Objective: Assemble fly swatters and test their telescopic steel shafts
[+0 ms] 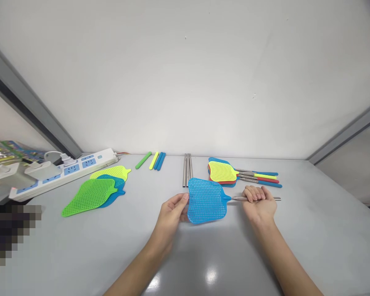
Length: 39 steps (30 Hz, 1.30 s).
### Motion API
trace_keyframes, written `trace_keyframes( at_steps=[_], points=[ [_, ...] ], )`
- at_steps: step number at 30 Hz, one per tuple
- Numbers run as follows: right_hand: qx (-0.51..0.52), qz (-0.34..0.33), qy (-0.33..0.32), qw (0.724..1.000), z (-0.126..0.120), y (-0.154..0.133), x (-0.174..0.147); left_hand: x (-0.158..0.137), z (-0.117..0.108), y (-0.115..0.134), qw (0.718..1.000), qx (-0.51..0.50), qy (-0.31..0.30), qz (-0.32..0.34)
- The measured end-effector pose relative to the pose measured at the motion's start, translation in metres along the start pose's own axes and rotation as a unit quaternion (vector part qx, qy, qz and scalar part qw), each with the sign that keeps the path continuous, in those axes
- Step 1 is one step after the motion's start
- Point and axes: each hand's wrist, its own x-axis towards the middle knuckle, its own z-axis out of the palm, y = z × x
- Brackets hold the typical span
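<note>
My left hand (pixel 172 213) pinches the left edge of a blue perforated fly swatter head (pixel 207 201), thumb on top. A silver metal rod (pixel 239 198) joins the neck of this head at the right. Around that rod my right hand (pixel 259 205) is closed, and the rod's bare end sticks out past it. Behind them lies a stack of fly swatters (pixel 223 172) with blue, yellow and red heads and coloured grips. Several loose silver rods (pixel 187 170) lie just behind the held head.
To the left lie loose green (pixel 91 195), blue (pixel 119 187) and yellow (pixel 111 172) swatter heads, overlapping. Green (pixel 143 160), yellow (pixel 153 160) and blue grips (pixel 159 161) lie near the wall. A white power strip (pixel 89 161) with plugged-in adapters runs along the left edge.
</note>
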Motion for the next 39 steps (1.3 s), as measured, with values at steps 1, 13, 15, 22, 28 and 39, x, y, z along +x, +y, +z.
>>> trace_keyframes(
  at_steps=[1, 13, 15, 22, 28, 39],
  points=[
    [-0.004, -0.002, -0.005, 1.000, -0.001, 0.000, 0.001, 0.000, 0.000, 0.000, 1.000, -0.002, 0.000, 0.001],
    [-0.009, 0.004, -0.022, 1.000, -0.008, -0.002, 0.005, 0.001, -0.003, -0.002, 0.999, -0.023, -0.014, -0.022],
    [0.002, 0.009, -0.009, 1.000, -0.007, -0.002, 0.005, 0.002, -0.003, -0.002, 1.000, -0.010, -0.011, -0.018],
    [-0.017, 0.009, -0.022, 1.000, -0.011, -0.003, 0.007, 0.002, -0.005, -0.003, 1.000, 0.006, -0.006, -0.006],
    [-0.021, 0.009, -0.019, 1.000, -0.011, -0.002, 0.008, 0.004, -0.007, -0.005, 0.998, -0.064, 0.010, -0.008],
    [0.032, 0.026, 0.050, 0.998, -0.005, 0.001, 0.005, 0.001, -0.002, -0.003, 0.999, -0.042, -0.012, -0.015]
  ],
)
